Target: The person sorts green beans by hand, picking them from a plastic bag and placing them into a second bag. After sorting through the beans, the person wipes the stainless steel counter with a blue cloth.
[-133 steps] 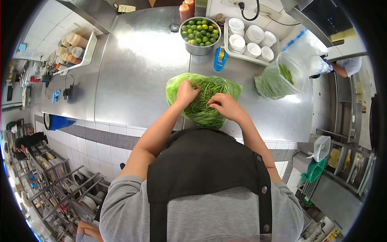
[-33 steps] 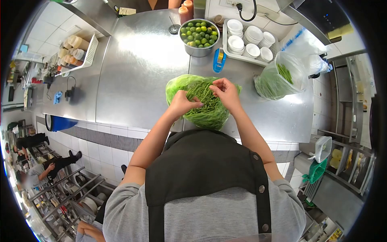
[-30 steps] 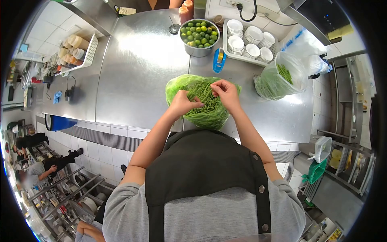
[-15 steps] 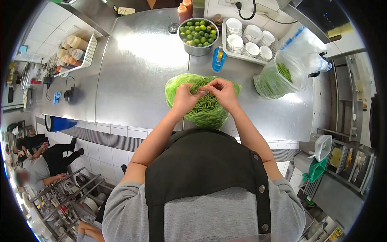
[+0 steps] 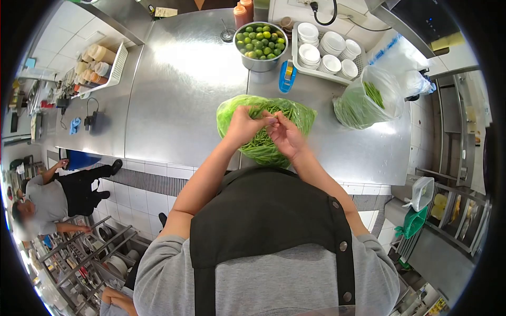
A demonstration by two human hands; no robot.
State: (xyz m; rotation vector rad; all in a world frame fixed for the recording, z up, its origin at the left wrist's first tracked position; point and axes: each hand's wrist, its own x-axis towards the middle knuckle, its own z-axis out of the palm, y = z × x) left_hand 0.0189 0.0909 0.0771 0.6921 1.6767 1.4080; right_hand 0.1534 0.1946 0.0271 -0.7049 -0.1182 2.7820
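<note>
An open green plastic bag (image 5: 226,112) lies on the steel counter in front of me, with many cut green beans (image 5: 259,145) in it. My left hand (image 5: 245,125) is over the bag's left part, fingers pinched together. My right hand (image 5: 287,136) meets it above the beans, palm turned partly up, thumb and finger closed at the left fingertips. Whatever is between the fingertips is too small to make out. To the right stands a clear bag (image 5: 350,108) with long green beans (image 5: 374,95) inside.
Beyond the bag are a pot of limes (image 5: 262,64), a blue tape dispenser (image 5: 286,77) and a rack of white bowls (image 5: 322,73). A basket of bottles (image 5: 117,68) stands at the left. A co-worker (image 5: 47,200) is at the lower left, beside metal shelving (image 5: 87,247).
My right hand has turned palm up and lowered slightly, its fingertips still near my left ones. The co-worker at the left has shifted, one arm now reaching toward the blue bin.
</note>
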